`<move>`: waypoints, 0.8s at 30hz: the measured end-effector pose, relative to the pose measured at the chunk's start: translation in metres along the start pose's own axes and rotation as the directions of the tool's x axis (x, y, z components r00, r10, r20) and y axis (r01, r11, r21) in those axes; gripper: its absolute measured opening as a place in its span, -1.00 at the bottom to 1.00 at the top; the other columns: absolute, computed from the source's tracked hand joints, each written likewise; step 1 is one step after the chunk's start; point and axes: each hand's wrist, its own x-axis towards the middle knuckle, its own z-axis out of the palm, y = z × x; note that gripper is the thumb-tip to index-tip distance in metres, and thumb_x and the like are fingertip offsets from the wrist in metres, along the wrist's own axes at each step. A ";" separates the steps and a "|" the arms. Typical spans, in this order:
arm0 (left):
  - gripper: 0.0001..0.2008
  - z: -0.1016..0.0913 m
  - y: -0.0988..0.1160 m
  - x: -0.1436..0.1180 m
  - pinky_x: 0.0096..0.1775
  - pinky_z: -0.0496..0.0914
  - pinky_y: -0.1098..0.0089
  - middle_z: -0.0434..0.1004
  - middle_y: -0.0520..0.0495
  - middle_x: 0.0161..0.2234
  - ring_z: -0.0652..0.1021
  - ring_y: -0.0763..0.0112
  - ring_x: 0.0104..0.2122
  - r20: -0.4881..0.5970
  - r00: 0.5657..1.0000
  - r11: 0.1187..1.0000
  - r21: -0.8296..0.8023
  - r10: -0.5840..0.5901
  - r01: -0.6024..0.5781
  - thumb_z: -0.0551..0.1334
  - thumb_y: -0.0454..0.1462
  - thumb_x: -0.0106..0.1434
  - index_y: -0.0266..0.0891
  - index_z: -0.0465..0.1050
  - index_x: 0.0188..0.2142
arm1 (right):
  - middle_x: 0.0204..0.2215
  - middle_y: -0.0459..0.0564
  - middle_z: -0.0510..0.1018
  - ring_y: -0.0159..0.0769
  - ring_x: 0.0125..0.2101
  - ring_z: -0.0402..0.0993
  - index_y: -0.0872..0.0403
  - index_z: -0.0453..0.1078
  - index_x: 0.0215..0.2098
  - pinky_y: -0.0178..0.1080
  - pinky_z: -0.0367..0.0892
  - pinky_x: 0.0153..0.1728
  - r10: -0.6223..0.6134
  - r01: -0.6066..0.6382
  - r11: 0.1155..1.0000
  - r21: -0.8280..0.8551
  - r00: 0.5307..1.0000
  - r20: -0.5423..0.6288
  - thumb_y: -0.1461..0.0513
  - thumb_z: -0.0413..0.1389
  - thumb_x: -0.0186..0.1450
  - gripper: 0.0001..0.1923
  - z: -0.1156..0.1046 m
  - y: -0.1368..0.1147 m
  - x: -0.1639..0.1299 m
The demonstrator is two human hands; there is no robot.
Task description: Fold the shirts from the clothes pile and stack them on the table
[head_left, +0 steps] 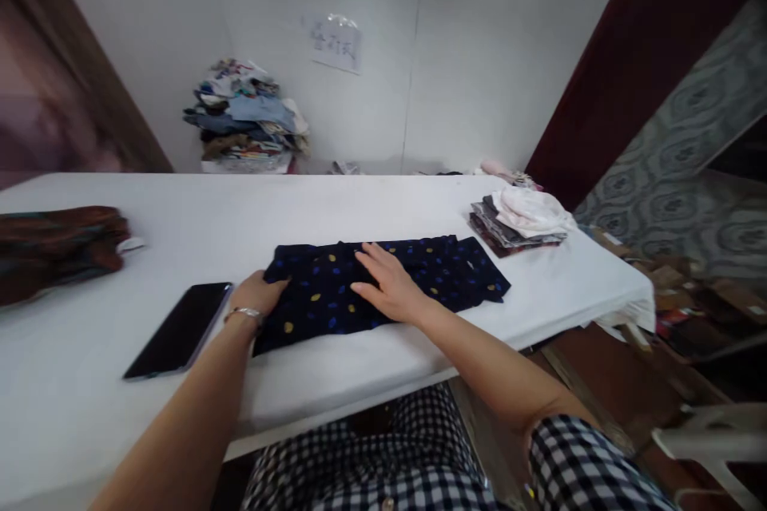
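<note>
A dark navy garment (335, 295) with yellow and blue spots lies folded into a long strip on the white table (359, 207). At its left end, my left hand (259, 295) grips the edge, thumb on top and the other fingers mostly hidden by the cloth. A bracelet circles that wrist. My right hand (389, 283) rests flat on the middle of the garment, fingers stretched out and slightly spread. Just left of my left hand lies a tablet or large phone (183, 329) with a dark screen.
A small stack of folded clothes (521, 215) sits at the table's right end. Brown patterned cloth (60, 247) lies at the far left. Behind the table rises a tall clothes pile (248, 116) against the wall. A paper sign (336, 44) hangs there.
</note>
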 end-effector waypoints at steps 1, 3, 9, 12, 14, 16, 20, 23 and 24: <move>-0.55 0.001 -0.001 0.000 -0.21 0.42 0.17 0.60 -0.40 -0.15 0.58 -0.13 -0.14 -0.002 1.000 1.000 0.006 -0.008 0.008 0.22 -0.06 0.07 -0.33 0.49 -0.14 | 0.38 0.07 -0.01 -0.13 0.37 -0.19 0.02 0.05 0.35 0.06 -0.13 0.32 -0.007 0.008 1.000 -0.015 0.998 0.060 -0.09 -0.05 0.37 -0.32 0.010 -0.007 0.006; -0.57 0.003 -0.002 0.000 -0.21 0.43 0.19 0.61 -0.35 -0.15 0.58 -0.08 -0.14 0.012 1.000 0.999 0.035 -0.016 0.016 0.22 -0.07 0.09 -0.29 0.49 -0.12 | 0.39 0.10 -0.04 -0.09 0.38 -0.22 0.05 0.00 0.37 0.10 -0.18 0.32 0.030 -0.016 0.998 -0.068 0.979 0.200 -0.08 -0.06 0.38 -0.29 0.027 -0.010 0.012; -0.60 0.000 -0.008 0.004 -0.12 0.42 0.16 0.62 -0.29 -0.17 0.57 -0.04 -0.12 0.038 0.997 0.978 -0.196 -0.061 0.068 0.30 -0.04 0.01 -0.24 0.53 -0.22 | 0.38 0.11 -0.03 -0.04 0.37 -0.20 0.11 0.01 0.37 0.11 -0.29 0.32 0.158 -0.092 0.978 -0.186 0.911 0.380 -0.04 -0.09 0.40 -0.32 0.050 0.010 0.008; -0.60 -0.003 -0.012 0.007 -0.08 0.42 0.18 0.64 -0.23 -0.20 0.58 0.00 -0.11 0.114 0.987 0.902 -0.405 -0.109 0.147 0.36 0.00 -0.07 -0.23 0.54 -0.31 | 0.38 0.14 -0.03 -0.02 0.37 -0.21 0.11 0.05 0.36 0.13 -0.26 0.31 0.183 -0.132 0.978 -0.159 0.909 0.374 -0.07 -0.09 0.38 -0.30 0.043 0.005 0.014; -0.63 -0.003 -0.012 0.007 -0.11 0.45 0.21 0.65 -0.19 -0.27 0.60 0.06 -0.17 0.153 0.982 0.869 -0.463 -0.115 0.174 0.39 -0.03 -0.10 -0.22 0.53 -0.36 | 0.38 0.14 -0.05 -0.02 0.38 -0.26 0.11 0.03 0.37 0.12 -0.25 0.31 0.178 -0.141 0.980 -0.142 0.939 0.295 -0.09 -0.12 0.38 -0.29 0.042 -0.002 0.022; -0.67 -0.004 -0.011 0.006 -0.18 0.47 0.23 0.65 -0.16 -0.34 0.62 0.10 -0.26 0.182 0.977 0.848 -0.495 -0.114 0.191 0.41 -0.09 -0.12 -0.22 0.52 -0.38 | 0.38 0.15 -0.05 -0.03 0.38 -0.28 0.13 -0.02 0.38 0.08 -0.24 0.32 0.167 -0.134 0.981 -0.137 0.950 0.265 -0.08 -0.11 0.38 -0.27 0.047 -0.005 0.029; -0.74 -0.013 -0.002 0.003 -0.25 0.51 0.25 0.64 -0.16 -0.42 0.62 0.14 -0.34 0.266 0.957 0.786 -0.564 -0.117 0.253 0.41 -0.18 -0.11 -0.26 0.51 -0.41 | 0.37 0.21 -0.01 -0.01 0.37 -0.22 0.17 0.03 0.36 0.07 -0.24 0.32 0.210 -0.179 0.977 -0.120 0.912 0.352 -0.04 0.03 0.33 -0.24 0.063 0.002 0.034; -0.80 -0.031 0.015 0.000 -0.29 0.53 0.26 0.64 -0.20 -0.43 0.62 0.17 -0.37 0.358 0.931 0.734 -0.613 -0.074 0.294 0.35 -0.18 0.01 -0.29 0.52 -0.43 | 0.33 0.13 0.12 -0.07 0.35 -0.07 0.06 0.17 0.31 0.03 -0.16 0.32 0.242 -0.289 0.951 0.106 0.916 0.320 -0.02 0.11 0.28 -0.30 0.057 0.011 0.033; -0.81 -0.037 0.024 -0.002 -0.30 0.53 0.28 0.64 -0.20 -0.43 0.62 0.19 -0.39 0.389 0.920 0.713 -0.633 -0.046 0.303 0.32 -0.19 0.04 -0.30 0.52 -0.43 | 0.31 0.08 0.19 -0.11 0.32 0.02 0.01 0.23 0.27 0.01 -0.10 0.31 0.267 -0.333 0.915 0.227 0.923 0.277 -0.02 0.12 0.27 -0.35 0.050 0.013 0.032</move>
